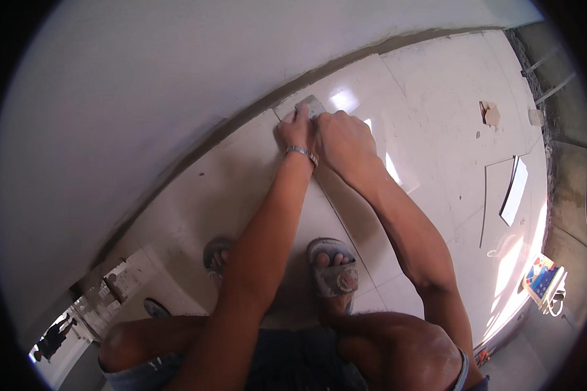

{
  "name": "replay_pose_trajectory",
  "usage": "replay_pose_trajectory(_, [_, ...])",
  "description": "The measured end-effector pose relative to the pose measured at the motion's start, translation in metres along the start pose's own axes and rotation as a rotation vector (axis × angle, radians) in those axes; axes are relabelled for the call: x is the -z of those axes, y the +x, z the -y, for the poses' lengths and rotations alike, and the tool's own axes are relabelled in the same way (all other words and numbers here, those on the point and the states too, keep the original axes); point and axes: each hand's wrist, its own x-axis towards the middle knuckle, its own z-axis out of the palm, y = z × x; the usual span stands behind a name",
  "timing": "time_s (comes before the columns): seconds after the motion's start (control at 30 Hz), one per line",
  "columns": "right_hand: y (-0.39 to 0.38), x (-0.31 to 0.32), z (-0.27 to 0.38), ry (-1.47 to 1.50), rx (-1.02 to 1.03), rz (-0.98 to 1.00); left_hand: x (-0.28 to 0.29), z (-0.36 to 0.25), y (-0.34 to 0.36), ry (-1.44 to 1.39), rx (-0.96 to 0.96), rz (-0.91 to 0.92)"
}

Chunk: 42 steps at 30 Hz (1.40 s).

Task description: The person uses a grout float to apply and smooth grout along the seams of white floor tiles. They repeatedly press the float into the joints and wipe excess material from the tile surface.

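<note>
Two bare knees [404, 348] of ours are filling the nearest ground as we are squatting in denim shorts [287, 358]. Our left forearm [257, 241] is crossing in front of the left sandal [210, 253] and hiding part of it; the right sandal [338, 279] is resting on pale floor tiles [241, 189], near a dark tile joint [336, 210]. A dark slipper [155, 308] is lying off to our left, partly behind a knee.

Further out, our hands are meeting at a small grey plate [312, 104] near the foot of the wall. Our left hand [297, 132], with a metal band [301, 154] at its wrist, is laying fingers on the plate; we are not managing to tell how far its grip is closing. Our right hand [347, 140] is curling inward just beside it, its own back hiding what, if anything, that grip is holding. Both hands are blocking the plate's near part.

Just beyond, a dark strip [385, 47] is running along the foot of the pale wall [143, 85]. Well to our right, a printed bag [542, 283] with pale handles is sitting, a white strip [515, 190] is lying on the tiles, and past it a broken brown piece [489, 113]. Far left, a person [53, 339] in dark clothes is showing.
</note>
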Motion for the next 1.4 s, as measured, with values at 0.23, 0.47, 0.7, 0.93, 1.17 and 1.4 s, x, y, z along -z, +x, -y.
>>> replay_pose_trajectory(0.23, [0.005,-0.002,0.010,0.012,0.007,-0.016,0.013,-0.001,0.009,0.060,0.008,0.024])
replay_pose_trajectory(0.47, [0.005,-0.015,0.001,0.011,0.044,-0.052,0.004,-0.012,0.003,0.075,-0.011,-0.024])
replay_pose_trajectory(0.7, [0.006,-0.005,0.013,0.009,0.024,-0.014,0.014,-0.010,0.010,0.096,0.035,-0.013])
replay_pose_trajectory(0.93, [0.008,-0.016,0.005,0.008,0.025,-0.065,0.007,-0.008,0.013,0.056,0.003,-0.023])
replay_pose_trajectory(1.17, [0.006,-0.020,0.004,0.003,0.035,-0.112,0.012,-0.001,0.015,-0.005,0.031,0.006])
replay_pose_trajectory(1.4, [-0.001,-0.021,0.015,-0.001,0.022,-0.040,0.027,0.006,0.016,0.078,-0.034,-0.013])
